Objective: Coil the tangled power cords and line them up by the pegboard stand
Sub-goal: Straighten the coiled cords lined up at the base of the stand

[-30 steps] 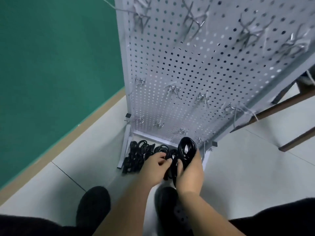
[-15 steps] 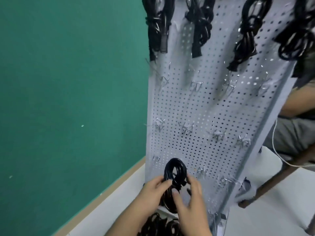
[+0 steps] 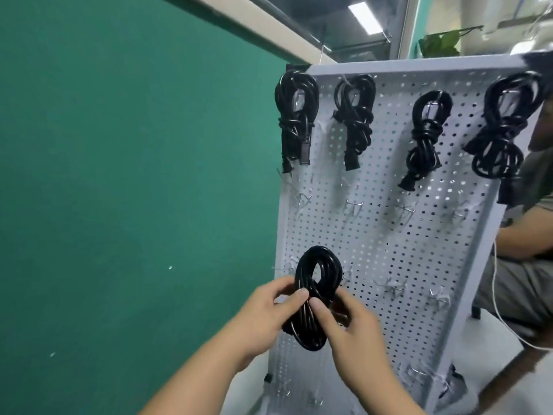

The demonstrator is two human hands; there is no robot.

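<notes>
L hand (image 3: 263, 319) and R hand (image 3: 356, 333) both grip one black coil (image 3: 317, 283) in front of the pegboard (image 3: 389, 235), at its lower-left part; L thumb and fingers curl round the coil's middle from the left; R thumb presses on its front w/ fingers wrapped behind from the right; the two thumbs nearly meet at the bundle's waist; top loop stands clear above the hands, bottom loop hangs below them; coil is roughly upright, a bit tilted; can't tell if it touches the board or a hook; 4 more cords (image 3: 296, 115) hang in a row on the top hooks, each wound w/ a loop up top and plug ends dangling; the far-right one overlaps the board's edge; rows of bare hooks (image 3: 350, 208) lower down; board is white and perforated; green wall (image 3: 119, 175) to the left; a seated person (image 3: 532, 235) behind the board's right edge, arm and lap showing; thin white wire (image 3: 496, 295) trails down beside them; plant (image 3: 440, 43) and ceiling lamp (image 3: 362, 13) above the board's top
</notes>
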